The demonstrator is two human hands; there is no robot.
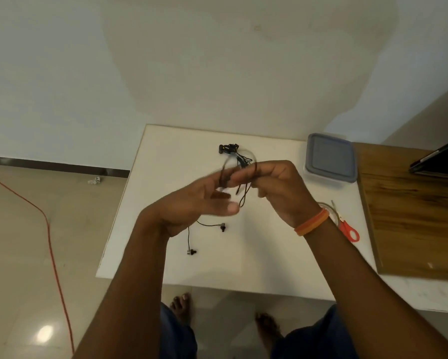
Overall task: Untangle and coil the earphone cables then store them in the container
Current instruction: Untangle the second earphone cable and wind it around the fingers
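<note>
Above the white table (145, 229), both my hands hold a dark earphone cable (245, 195). My right hand (280, 193) pinches loops of it between thumb and fingers. My left hand (191, 206) is blurred, palm up, with cable loops around its fingertips. Two earbud ends (191, 252) hang down to the table below my left hand. A second tangled bundle of earphones (234, 152) lies at the far side of the table. The container (330, 158), with a grey lid on it, stands at the far right of the table.
Red-handled scissors (347, 229) and a tape roll (330, 209) lie by my right wrist. A wooden board (409, 218) adjoins the table on the right, with a dark device (440, 161) on it. A red cord (49, 229) runs across the floor at left. My feet are under the near edge.
</note>
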